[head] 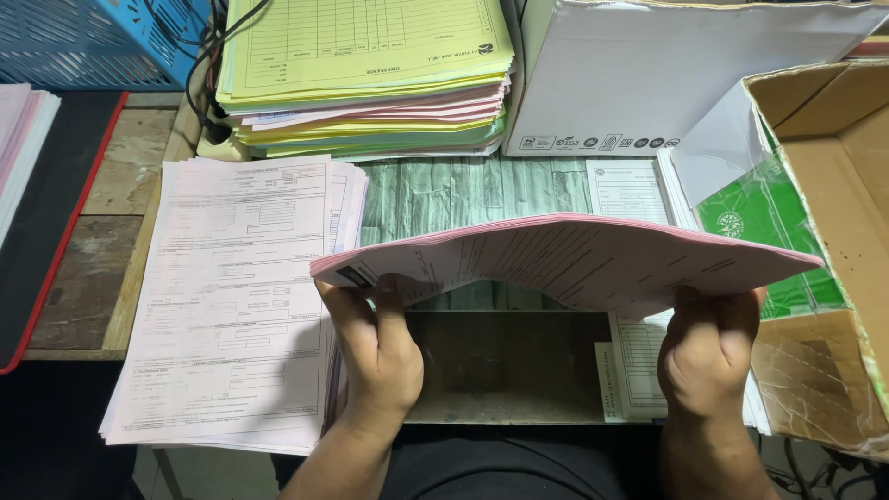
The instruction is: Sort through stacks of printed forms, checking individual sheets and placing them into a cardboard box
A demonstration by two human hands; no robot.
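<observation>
Bare desk strip (444, 194) lies open between paper stack (231, 296) and cardboard box (833, 231) (coloured forms (366, 74) wall the far edge).

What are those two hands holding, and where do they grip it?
A pink sheaf of forms, bowed upward: left hand grips its left end, right hand its right end.

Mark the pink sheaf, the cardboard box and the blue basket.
pink sheaf (593, 255): head view, middle of its arched underside.
cardboard box (838, 157): head view, inner brown wall.
blue basket (88, 42): head view, lattice side wall.
</observation>
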